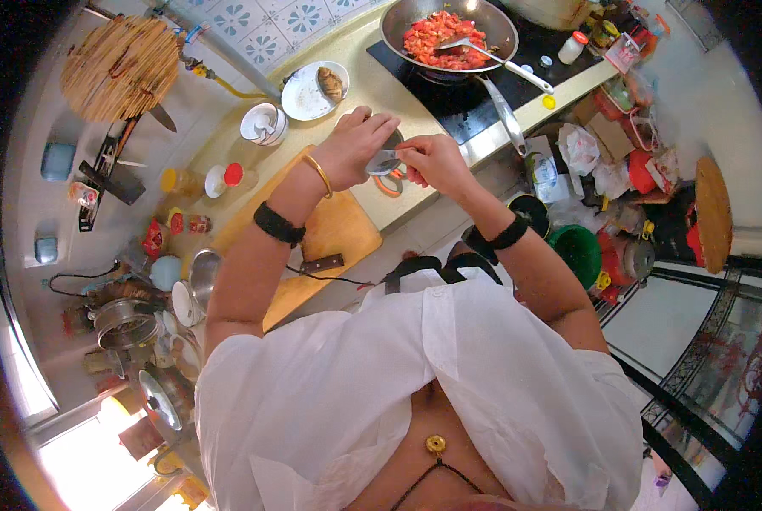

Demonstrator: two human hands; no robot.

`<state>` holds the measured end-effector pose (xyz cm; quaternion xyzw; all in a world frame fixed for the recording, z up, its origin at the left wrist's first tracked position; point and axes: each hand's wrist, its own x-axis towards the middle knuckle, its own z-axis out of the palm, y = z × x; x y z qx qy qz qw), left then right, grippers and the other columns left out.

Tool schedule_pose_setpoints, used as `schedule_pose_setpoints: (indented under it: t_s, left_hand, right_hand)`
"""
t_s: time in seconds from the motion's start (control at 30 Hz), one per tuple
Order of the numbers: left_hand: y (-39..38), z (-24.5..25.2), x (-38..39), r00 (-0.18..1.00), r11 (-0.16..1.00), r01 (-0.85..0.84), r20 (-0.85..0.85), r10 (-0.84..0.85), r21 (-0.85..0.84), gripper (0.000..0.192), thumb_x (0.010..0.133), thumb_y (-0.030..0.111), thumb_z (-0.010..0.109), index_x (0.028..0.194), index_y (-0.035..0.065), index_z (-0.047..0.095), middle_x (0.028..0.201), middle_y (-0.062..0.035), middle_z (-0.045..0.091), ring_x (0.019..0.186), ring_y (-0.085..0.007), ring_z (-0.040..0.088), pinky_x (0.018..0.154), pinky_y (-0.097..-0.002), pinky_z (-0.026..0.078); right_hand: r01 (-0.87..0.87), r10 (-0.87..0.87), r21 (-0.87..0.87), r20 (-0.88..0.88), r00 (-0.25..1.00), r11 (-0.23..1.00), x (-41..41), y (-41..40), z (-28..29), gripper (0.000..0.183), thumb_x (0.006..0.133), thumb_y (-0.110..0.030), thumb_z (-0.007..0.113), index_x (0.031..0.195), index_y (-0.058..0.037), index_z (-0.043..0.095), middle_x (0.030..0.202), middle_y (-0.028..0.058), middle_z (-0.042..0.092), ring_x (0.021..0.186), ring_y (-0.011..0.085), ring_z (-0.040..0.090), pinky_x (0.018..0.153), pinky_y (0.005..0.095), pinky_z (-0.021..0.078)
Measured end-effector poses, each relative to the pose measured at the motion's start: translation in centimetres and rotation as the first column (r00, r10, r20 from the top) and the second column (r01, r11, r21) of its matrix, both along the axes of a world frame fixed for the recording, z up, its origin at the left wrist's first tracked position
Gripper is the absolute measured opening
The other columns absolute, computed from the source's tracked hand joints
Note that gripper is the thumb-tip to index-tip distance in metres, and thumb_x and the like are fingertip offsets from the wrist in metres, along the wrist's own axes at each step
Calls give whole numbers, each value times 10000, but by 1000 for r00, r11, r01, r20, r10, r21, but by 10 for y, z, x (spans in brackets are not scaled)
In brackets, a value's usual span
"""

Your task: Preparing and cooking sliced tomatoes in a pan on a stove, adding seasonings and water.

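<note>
Above the counter's front edge my left hand [355, 144] is around a small rounded container [381, 165], its contents hard to make out. My right hand [433, 163] pinches something small at that container's right side, probably a spoon or a lid edge; I cannot tell which. Orange-handled scissors [388, 186] lie on the counter just below. Beyond my hands a wok [390, 38] holds chopped tomatoes [443, 41], with a white-handled metal spatula [515, 69] resting in it. A white plate [301, 99] with a piece of brown food and stacked bowls [264, 124] stand behind my left hand.
A wooden cutting board [349, 236] bears a dark knife handle [323, 262]. The wok's long handle [505, 115] juts over the counter edge beside the black cooktop [460, 121]. Jars [177, 182] line the left side; a green bin [574, 257] and bags stand at right.
</note>
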<state>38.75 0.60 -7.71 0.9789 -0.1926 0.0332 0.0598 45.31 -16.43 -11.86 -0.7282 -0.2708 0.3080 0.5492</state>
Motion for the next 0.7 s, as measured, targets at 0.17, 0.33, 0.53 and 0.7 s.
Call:
schedule_pose_setpoints:
  t_s: [0.17, 0.33, 0.53, 0.7]
  left_hand:
    - [8, -8, 0, 999, 999, -31, -32, 30, -40, 703, 562, 39, 672, 1203, 31, 384, 1153, -109, 447, 1055, -311, 397, 911, -372, 341]
    - [17, -10, 0, 986, 980, -163, -56, 157, -113, 724, 589, 96, 684, 1227, 53, 345, 1184, -121, 438, 1070, -315, 389, 933, -382, 318]
    - [21, -10, 8, 949, 921, -313, -116, 294, -231, 878, 515, 123, 727, 1283, 61, 306, 1229, -133, 418, 1106, -330, 357, 971, -379, 260]
    - [27, -18, 30, 934, 896, -355, -63, 351, -268, 903, 493, 138, 740, 1284, 47, 314, 1232, -125, 412, 1072, -315, 358, 962, -372, 278]
  right_hand:
    - [259, -150, 186, -456, 877, 948, -7, 12, -21, 186, 803, -99, 521, 824, 62, 613, 548, 54, 551, 447, 98, 504, 403, 228, 398]
    - [372, -139, 222, -666, 733, 901, -1, 6, -22, 172, 818, -94, 514, 861, 55, 589, 585, 60, 548, 445, 102, 491, 403, 218, 390]
    - [362, -101, 289, -642, 760, 886, 20, 0, -15, 201, 841, -110, 496, 925, 52, 580, 608, 76, 567, 487, 115, 528, 453, 223, 441]
    - [364, -106, 315, -612, 784, 876, 53, -15, 1, 221, 851, -128, 489, 952, 47, 577, 649, 88, 589, 520, 124, 551, 496, 231, 468]
